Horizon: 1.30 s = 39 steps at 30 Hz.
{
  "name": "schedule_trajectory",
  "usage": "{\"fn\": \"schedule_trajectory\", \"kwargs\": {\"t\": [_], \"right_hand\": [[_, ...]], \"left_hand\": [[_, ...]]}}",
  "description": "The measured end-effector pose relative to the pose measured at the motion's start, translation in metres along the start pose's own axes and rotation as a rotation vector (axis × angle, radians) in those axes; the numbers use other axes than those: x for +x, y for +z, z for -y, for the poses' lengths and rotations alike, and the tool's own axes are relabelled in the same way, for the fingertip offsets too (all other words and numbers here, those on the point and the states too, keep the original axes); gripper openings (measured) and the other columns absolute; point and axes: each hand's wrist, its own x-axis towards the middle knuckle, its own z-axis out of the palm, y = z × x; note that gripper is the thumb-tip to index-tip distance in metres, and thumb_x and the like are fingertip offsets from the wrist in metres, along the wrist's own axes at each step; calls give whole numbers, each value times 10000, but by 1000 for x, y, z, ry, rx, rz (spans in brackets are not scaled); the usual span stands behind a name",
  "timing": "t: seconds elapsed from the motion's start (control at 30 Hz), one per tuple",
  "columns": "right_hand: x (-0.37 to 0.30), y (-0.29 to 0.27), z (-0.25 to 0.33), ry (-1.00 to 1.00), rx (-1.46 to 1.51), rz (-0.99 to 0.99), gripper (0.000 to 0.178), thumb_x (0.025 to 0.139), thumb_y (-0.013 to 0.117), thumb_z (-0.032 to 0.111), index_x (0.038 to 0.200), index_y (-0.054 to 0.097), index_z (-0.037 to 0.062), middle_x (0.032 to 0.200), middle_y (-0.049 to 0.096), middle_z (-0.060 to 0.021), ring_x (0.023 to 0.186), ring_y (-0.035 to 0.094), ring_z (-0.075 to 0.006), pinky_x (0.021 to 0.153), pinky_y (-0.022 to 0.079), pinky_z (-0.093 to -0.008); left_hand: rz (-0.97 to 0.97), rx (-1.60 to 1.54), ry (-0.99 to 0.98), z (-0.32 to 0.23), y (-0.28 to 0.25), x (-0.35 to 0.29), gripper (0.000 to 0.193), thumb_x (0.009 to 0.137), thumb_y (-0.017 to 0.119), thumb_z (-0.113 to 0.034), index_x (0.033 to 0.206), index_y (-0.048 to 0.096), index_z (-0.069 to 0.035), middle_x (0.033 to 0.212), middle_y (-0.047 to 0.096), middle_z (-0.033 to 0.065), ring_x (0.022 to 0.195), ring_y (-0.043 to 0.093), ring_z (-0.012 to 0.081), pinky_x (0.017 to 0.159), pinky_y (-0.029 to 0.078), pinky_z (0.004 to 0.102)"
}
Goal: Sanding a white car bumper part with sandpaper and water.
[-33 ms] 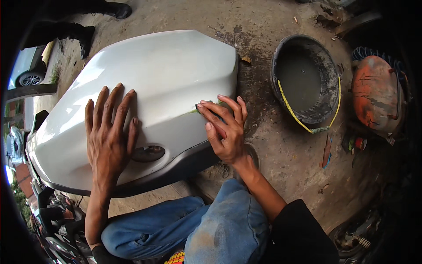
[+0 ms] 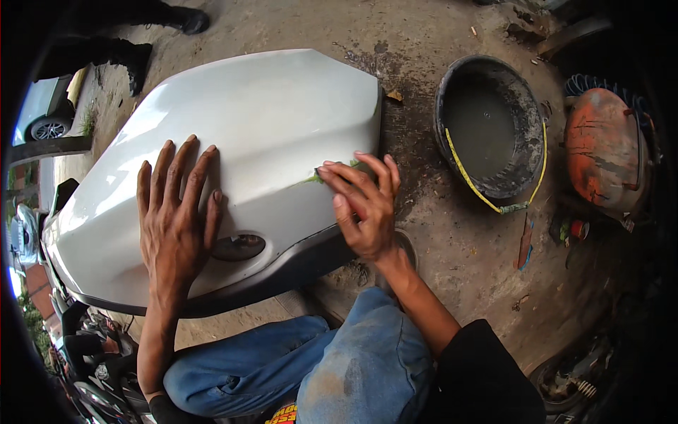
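A white vehicle bumper (image 2: 275,106) lies in front of me, with a dark lower edge and an oval dark recess (image 2: 239,246). My left hand (image 2: 175,219) rests flat on its left part, fingers stretched out and holding nothing. At the right part, my right hand (image 2: 365,205) bends its fingers over a green patch (image 2: 313,178) on the surface. A small dark piece of sandpaper (image 2: 320,171) shows at the tips of its fingers; most of it is hidden beneath them.
A black bucket (image 2: 452,92) of murky water with a yellow handle (image 2: 462,169) stands right of the bumper. Beyond it sits a worn orange tank (image 2: 597,148). Another person's dark-clad legs (image 2: 99,56) are at the upper left. Motorcycle parts (image 2: 106,367) crowd the lower left.
My right hand has slid very slightly to the right over the green patch. My left hand stays where it was.
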Motion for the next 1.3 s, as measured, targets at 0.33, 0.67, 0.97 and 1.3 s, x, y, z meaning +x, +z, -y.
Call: {"fn": "schedule_trajectory", "kwargs": {"t": [0.33,0.67,0.97,1.3], "right_hand": [[1,5,16,-98,43,15,402,1103,537,262,1395,757,94,1405,732,-18,1441,501,-281,1291,232,-524],[25,19,-91,445,147,-270,392,1141,529,199,1469,683,51,1479,703,-95,1436,557,-382,1216,438,-459],[37,51,-85,432,46,-102,449,1150,488,219,1559,590,64,1603,604,-92,1545,445,-405,1313,222,-580],[57,35,-67,562,-47,98,566,1176,363,372,1666,452,103,1725,446,-83,1621,282,-441,1296,109,-708]], "left_hand": [[0,56,17,4,-4,0,577,1053,612,-285,1618,541,-195,1698,476,90,1630,343,319,1373,180,537],[3,17,25,-2,0,1,581,1019,612,-152,1598,555,-138,1705,468,108,1638,325,336,1371,168,544],[23,20,23,-2,-2,2,591,996,611,-143,1585,564,-130,1696,474,123,1632,332,351,1364,175,562],[32,28,20,-4,-5,6,614,978,609,-128,1589,553,-126,1685,480,130,1624,343,348,1363,177,578]]}}
